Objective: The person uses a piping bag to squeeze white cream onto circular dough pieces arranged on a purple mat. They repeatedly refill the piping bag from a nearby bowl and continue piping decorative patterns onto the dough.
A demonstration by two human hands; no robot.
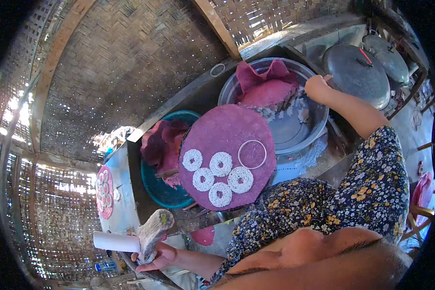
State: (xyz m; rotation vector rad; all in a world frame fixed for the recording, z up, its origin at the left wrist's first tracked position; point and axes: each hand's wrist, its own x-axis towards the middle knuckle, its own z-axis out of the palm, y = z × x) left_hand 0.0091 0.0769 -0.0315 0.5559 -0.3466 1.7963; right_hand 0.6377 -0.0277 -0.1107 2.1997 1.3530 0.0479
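My left hand (pixel 158 256), low on the left, is closed around a worn wooden piece (pixel 155 229) with a smooth white tube (pixel 115 241) sticking out beside it. My right hand (pixel 318 88) is at the right rim of a large grey basin (pixel 299 145), its fingers curled; what they hold, if anything, is hidden. White crumbly dough (pixel 303 115) and a pink cloth (pixel 268 92) lie in the basin. Between my hands is a round pink board (pixel 229 123) with several white, stringy dough rings (pixel 221 164) and a thin pale hoop (pixel 252 166).
A green basin (pixel 154 191) with pink cloth stands left of the board. Further left, a smaller pink round (pixel 104 192) bears more dough rings. Large lidded pots (pixel 355 72) stand at the far right. Another hoop (pixel 217 70) lies on the ledge by the woven wall (pixel 130 63).
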